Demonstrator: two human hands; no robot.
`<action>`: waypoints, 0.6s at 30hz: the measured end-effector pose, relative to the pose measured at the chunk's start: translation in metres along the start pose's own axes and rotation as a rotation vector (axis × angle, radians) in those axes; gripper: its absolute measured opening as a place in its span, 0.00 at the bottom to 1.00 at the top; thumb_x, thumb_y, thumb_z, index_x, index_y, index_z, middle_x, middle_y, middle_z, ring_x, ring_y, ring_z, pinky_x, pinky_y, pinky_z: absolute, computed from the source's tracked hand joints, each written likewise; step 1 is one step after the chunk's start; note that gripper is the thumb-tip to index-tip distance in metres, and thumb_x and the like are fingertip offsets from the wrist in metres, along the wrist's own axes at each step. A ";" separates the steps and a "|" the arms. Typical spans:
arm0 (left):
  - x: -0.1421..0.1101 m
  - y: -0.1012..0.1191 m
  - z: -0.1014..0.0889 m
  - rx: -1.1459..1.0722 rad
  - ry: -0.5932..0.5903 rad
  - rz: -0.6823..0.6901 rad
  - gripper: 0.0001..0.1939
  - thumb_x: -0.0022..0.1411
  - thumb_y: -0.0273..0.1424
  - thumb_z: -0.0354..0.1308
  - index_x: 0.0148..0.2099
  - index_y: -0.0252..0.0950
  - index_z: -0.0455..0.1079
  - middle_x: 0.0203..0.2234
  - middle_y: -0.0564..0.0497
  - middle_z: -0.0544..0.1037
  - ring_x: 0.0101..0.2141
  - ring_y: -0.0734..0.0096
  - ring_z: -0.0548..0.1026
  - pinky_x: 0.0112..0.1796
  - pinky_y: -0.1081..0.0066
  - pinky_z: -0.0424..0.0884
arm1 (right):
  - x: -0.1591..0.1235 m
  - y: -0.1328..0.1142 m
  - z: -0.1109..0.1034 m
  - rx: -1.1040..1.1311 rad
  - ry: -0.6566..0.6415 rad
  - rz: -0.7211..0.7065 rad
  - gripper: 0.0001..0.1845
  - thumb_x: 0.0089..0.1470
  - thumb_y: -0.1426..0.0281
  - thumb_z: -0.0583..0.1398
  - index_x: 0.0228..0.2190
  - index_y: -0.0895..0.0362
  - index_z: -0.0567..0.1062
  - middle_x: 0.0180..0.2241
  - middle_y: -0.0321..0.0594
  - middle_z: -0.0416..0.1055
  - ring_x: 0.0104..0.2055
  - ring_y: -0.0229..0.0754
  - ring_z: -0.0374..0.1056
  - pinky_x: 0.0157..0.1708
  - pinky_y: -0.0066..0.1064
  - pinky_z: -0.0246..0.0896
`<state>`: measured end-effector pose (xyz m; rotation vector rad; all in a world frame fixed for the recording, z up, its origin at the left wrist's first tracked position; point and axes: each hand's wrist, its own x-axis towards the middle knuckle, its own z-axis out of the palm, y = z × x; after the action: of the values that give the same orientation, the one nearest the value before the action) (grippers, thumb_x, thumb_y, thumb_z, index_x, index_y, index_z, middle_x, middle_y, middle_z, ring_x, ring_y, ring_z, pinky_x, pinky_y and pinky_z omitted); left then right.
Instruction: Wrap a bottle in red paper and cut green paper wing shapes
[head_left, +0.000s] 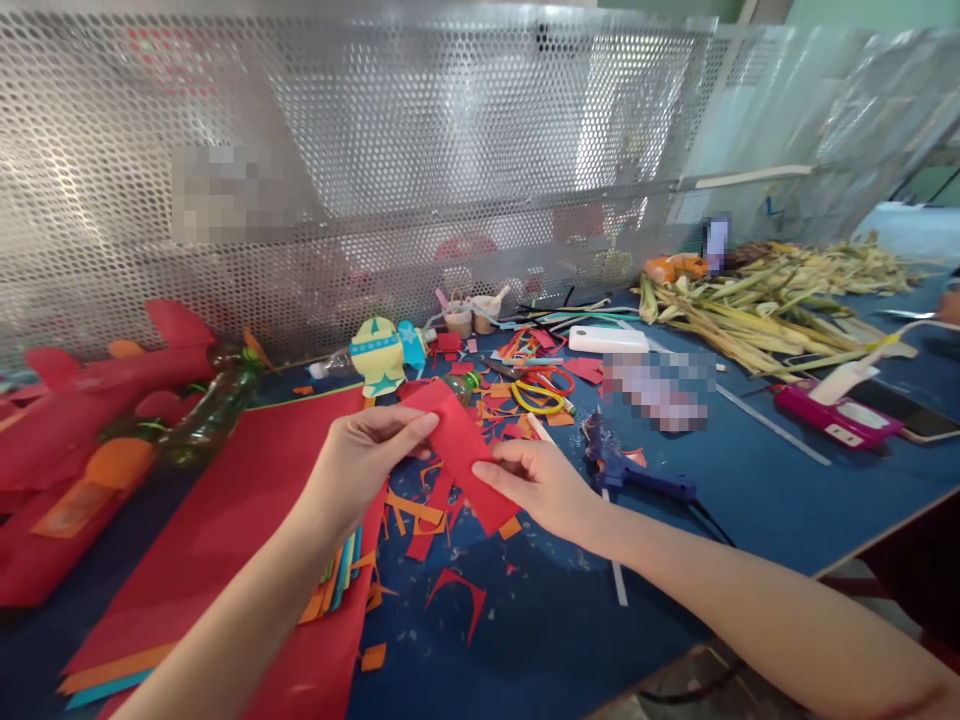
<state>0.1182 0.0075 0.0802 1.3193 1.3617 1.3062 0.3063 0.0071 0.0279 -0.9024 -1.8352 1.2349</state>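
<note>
A folded-looking strip of red paper is held up at a slant between both my hands, above the scraps on the table. My left hand pinches its upper left edge between thumb and fingers. Lower down, on its right edge, my right hand grips it the same way. Large red sheets lie under my left forearm, with orange and blue sheets showing at their edges. Beyond the paper are scissors with yellow and red handles, partly covered by scraps.
A blue glue gun lies right of my right hand. Orange and red cuttings litter the blue table. Green bottles and red paper shapes stand left. Dried husks and a magenta power strip are right. A perforated metal panel rises behind.
</note>
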 end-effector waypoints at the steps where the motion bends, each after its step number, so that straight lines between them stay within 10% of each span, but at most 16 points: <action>1: 0.000 0.000 -0.001 0.005 0.016 0.013 0.08 0.41 0.35 0.70 0.24 0.37 0.78 0.18 0.53 0.78 0.18 0.75 0.73 0.24 0.76 0.73 | 0.000 0.001 0.001 0.001 0.000 0.002 0.20 0.56 0.59 0.55 0.18 0.56 0.61 0.17 0.28 0.52 0.18 0.31 0.47 0.18 0.26 0.40; 11: 0.000 -0.007 0.008 -0.310 -0.203 -0.138 0.10 0.47 0.36 0.69 0.28 0.34 0.77 0.27 0.49 0.81 0.29 0.69 0.78 0.36 0.73 0.75 | 0.001 0.000 0.008 0.299 -0.100 0.141 0.28 0.51 0.44 0.54 0.30 0.57 0.73 0.26 0.41 0.74 0.29 0.43 0.73 0.28 0.31 0.68; 15: 0.002 -0.009 0.008 -0.454 -0.070 -0.195 0.07 0.47 0.31 0.68 0.28 0.33 0.76 0.24 0.50 0.81 0.27 0.73 0.78 0.34 0.77 0.74 | 0.008 -0.013 -0.012 -0.316 -0.265 0.239 0.32 0.64 0.54 0.40 0.30 0.60 0.75 0.29 0.44 0.77 0.32 0.40 0.75 0.33 0.28 0.68; 18: 0.003 -0.004 0.007 -0.464 -0.041 -0.257 0.03 0.52 0.27 0.64 0.30 0.32 0.75 0.23 0.49 0.80 0.25 0.72 0.78 0.30 0.77 0.74 | 0.026 -0.019 -0.042 -0.861 -0.122 0.235 0.14 0.61 0.66 0.53 0.37 0.62 0.75 0.39 0.49 0.75 0.45 0.47 0.71 0.44 0.34 0.63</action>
<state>0.1238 0.0115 0.0753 0.8230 1.0721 1.3065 0.3270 0.0423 0.0618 -1.5539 -2.4561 0.5885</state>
